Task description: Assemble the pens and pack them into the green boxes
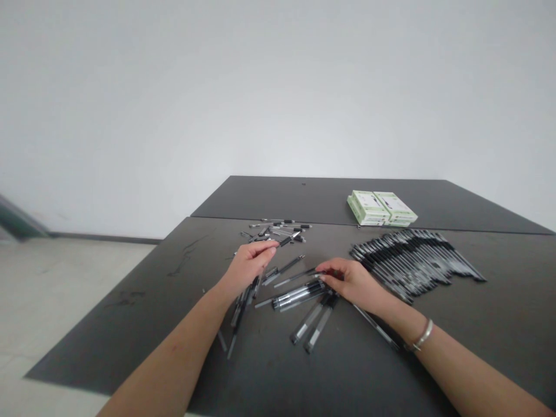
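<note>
My left hand (248, 265) is closed in a pinch on a pen (286, 239) with a dark grip; the pen slants up and to the right from the fingertips. My right hand (353, 282) has thumb and forefinger together at the dark end of another clear-barrelled pen (296, 278), just above the table. Beneath it, several pens (299, 295) lie bunched side by side, and two capped pens (320, 327) rest nearer to me. More loose pens (243, 307) lie partly behind my left wrist. Beyond my left hand is a scattered group of pens and pen parts (264, 231).
A wide row of pens (412, 260) lies side by side to the right. Green-and-white boxes (382, 207) are stacked behind it on the dark table (174, 324). A seam crosses the table, and a pale wall (278, 87) stands behind. One pen (376, 327) lies beneath my right forearm.
</note>
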The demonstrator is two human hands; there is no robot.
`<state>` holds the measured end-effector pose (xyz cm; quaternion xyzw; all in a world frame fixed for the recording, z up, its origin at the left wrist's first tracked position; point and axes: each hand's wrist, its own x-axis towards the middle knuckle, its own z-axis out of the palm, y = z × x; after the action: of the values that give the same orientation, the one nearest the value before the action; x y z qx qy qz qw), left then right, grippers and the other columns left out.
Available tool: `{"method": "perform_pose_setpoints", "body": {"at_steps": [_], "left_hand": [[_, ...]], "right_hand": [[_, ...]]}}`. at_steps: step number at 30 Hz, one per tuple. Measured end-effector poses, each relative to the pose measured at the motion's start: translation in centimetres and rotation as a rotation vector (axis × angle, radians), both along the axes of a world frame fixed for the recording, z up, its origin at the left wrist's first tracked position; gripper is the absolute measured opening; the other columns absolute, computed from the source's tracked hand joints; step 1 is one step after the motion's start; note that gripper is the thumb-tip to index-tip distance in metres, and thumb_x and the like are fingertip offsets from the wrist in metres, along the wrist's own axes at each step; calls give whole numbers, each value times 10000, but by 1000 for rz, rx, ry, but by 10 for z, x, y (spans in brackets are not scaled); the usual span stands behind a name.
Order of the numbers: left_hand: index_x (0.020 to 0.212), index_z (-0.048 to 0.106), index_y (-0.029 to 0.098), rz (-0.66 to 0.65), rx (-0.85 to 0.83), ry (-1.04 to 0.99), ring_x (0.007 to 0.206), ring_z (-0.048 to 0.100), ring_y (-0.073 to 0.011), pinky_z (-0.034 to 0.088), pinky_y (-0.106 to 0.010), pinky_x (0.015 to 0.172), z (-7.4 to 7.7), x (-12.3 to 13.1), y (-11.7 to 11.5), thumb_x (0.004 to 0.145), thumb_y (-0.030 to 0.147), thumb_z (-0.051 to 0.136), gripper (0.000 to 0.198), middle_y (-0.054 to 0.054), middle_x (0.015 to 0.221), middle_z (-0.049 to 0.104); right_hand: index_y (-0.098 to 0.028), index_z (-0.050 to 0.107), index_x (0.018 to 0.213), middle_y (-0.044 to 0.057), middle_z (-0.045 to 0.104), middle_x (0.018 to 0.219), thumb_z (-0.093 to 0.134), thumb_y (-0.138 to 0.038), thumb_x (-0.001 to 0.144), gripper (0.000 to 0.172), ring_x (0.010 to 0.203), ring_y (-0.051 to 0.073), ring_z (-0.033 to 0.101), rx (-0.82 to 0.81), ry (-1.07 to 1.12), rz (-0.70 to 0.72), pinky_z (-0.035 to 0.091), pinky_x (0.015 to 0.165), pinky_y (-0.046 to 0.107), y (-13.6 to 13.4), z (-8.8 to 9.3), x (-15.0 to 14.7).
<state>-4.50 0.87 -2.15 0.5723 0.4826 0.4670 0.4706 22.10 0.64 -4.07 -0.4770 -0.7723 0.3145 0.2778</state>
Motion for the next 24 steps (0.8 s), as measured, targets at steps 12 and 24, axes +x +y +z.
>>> {"method": "perform_pose_setpoints", "body": {"at_steps": [12, 24], "left_hand": [[996, 726, 101, 101, 29, -196, 381, 313, -8, 181, -173, 392, 3, -1, 3, 726, 293, 702, 332, 20, 605, 562], [962, 726, 93, 189, 29, -322, 381, 307, -21, 184, -172, 374, 9, -4, 3, 683, 267, 723, 328, 47, 500, 514]], "right_hand": [[-174, 728, 951, 52, 692, 856, 581, -189, 802, 210, 705, 156, 617, 79, -172, 43, 475, 661, 260, 3, 5, -8], [-171, 735, 939, 60, 733, 910, 526, -134, 822, 242, 814, 172, 656, 330, -434, 55, 460, 753, 239, 45, 51, -57]]}}
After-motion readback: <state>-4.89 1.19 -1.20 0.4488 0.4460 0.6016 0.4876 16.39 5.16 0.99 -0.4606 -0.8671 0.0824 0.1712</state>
